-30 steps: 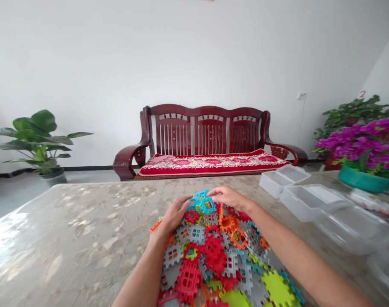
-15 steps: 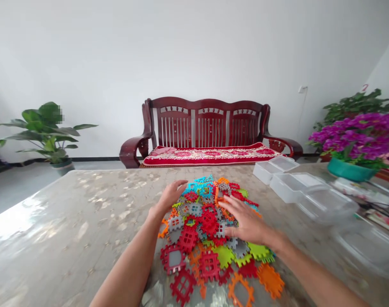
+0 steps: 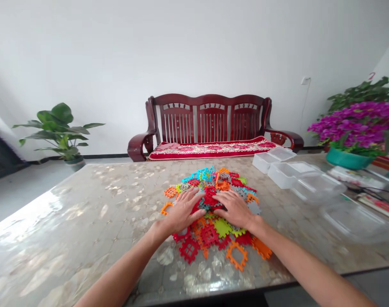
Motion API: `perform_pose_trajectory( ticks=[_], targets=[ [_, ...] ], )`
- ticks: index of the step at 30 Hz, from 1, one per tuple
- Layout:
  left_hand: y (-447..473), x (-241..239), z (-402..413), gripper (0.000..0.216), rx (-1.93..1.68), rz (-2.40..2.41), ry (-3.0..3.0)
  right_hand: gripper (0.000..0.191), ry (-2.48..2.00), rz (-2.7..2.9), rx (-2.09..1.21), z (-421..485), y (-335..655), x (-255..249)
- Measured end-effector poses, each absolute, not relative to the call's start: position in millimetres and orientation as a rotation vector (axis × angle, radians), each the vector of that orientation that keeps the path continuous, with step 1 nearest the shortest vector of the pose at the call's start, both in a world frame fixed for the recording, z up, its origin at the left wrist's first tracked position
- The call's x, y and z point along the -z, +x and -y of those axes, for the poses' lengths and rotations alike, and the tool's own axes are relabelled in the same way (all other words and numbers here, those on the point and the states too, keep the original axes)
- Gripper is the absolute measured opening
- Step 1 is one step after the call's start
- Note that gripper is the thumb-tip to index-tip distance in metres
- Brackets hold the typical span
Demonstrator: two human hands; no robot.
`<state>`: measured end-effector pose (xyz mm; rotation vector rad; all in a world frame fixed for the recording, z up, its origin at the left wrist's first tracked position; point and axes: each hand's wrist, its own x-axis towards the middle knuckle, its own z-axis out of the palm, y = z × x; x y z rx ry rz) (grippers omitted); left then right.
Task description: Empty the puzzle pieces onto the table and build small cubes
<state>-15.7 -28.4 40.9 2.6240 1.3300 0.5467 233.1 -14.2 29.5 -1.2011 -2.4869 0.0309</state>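
Note:
A loose pile of toothed plastic building tiles in red, orange, green, grey and blue lies on the table. My left hand rests over the pile's left side, palm down with fingers spread. Opposite it, my right hand lies palm down on the right side, its fingers also apart. Between the hands shows a red tile. Closer to me are a green tile, a red window tile and an orange frame tile. Blue tiles sit at the far end. Tiles under the palms are hidden.
Clear plastic boxes and lids stand on the right of the patterned table. Beyond them are a teal pot of purple flowers and some cables. A wooden bench stands behind the table.
Both hands have come closer together over the pile; the left moved nearer to me and inward, the right slightly inward. The view has shifted, showing the table's near edge.

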Motion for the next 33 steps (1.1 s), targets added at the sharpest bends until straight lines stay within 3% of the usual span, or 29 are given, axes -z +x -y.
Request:
perform_pose_trajectory(
  ticks=[6,13,16,19,26,33],
  targets=[
    [-15.0,-41.2,63.6,0.074,-0.458,-1.22,2.796,0.039,-1.232,2.331,0.024,15.2,235.2,-30.6],
    [-17.5,-26.2,98.2,0.097,-0.322,-1.127,2.886,0.086,-1.097,2.578,0.027,69.2,249.6,-25.2],
    [-16.5,-19.3,103.8,0.095,-0.268,-1.207,2.89,0.092,-1.008,2.698,-0.022,91.6,250.0,-21.1],
    [-14.3,-14.9,101.9,0.08,-0.281,-1.243,2.912,0.086,-1.016,2.693,-0.02,95.1,245.5,-17.1],
    [-8.5,-15.7,89.9,0.046,-0.423,-1.257,2.955,0.043,-0.883,2.639,0.137,70.7,226.7,-16.7],
    [-10.9,-19.7,72.9,0.033,-0.505,-1.155,2.963,0.033,-0.932,2.601,0.115,47.0,218.9,-19.0]
  ],
)
